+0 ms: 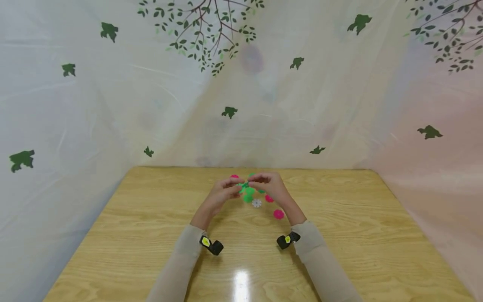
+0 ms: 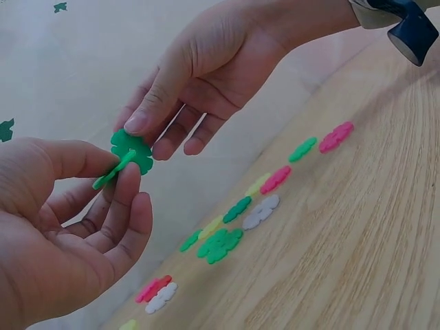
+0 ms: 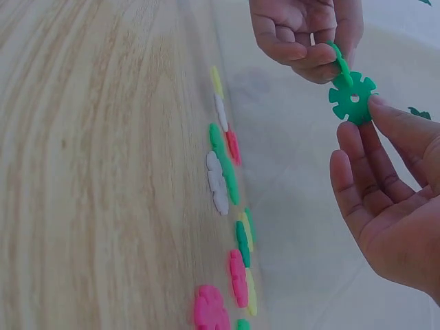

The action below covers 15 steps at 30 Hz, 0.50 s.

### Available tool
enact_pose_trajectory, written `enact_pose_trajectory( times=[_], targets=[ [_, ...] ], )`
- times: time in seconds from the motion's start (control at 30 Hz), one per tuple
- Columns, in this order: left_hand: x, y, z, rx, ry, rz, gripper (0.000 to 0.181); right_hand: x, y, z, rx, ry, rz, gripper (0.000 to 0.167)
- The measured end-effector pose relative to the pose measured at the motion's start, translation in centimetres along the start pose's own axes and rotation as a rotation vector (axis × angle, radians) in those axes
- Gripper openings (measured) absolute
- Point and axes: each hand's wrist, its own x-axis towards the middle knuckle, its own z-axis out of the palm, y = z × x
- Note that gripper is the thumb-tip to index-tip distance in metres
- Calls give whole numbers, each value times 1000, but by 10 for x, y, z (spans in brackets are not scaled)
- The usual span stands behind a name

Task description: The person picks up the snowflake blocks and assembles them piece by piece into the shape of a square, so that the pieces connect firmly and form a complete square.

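Two green notched discs meet at an angle between the hands, above the table. The left hand (image 1: 220, 195) pinches one green disc (image 2: 107, 176) between thumb and fingertips; in the left wrist view this hand (image 2: 69, 220) is at lower left. The right hand (image 1: 274, 188) pinches the other green disc (image 3: 352, 97) at its edge with thumb and fingers; the right wrist view shows this hand (image 3: 405, 213) at right. The discs' edges touch or interlock; how deeply, I cannot tell. Beneath the hands lie joined green discs (image 2: 220, 246) and a white disc (image 1: 256, 203).
On the wooden table (image 1: 143, 235), loose pink (image 1: 278, 214), green (image 2: 302, 149), yellow (image 3: 217, 81) and white discs lie scattered around and below the hands, toward the back edge. A printed cloth (image 1: 181, 126) hangs behind the table.
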Motion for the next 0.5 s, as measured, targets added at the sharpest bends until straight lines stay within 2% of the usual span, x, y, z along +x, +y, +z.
enact_pose_trajectory(
  times=[0.27, 0.5],
  targets=[
    [0, -3, -1, -12, -5, -9, 34, 1, 1, 0, -10, -15, -13, 23],
    [0, -5, 1, -4, -4, 35, 32, 0, 2, 1, -14, 3, -30, 18]
  ],
)
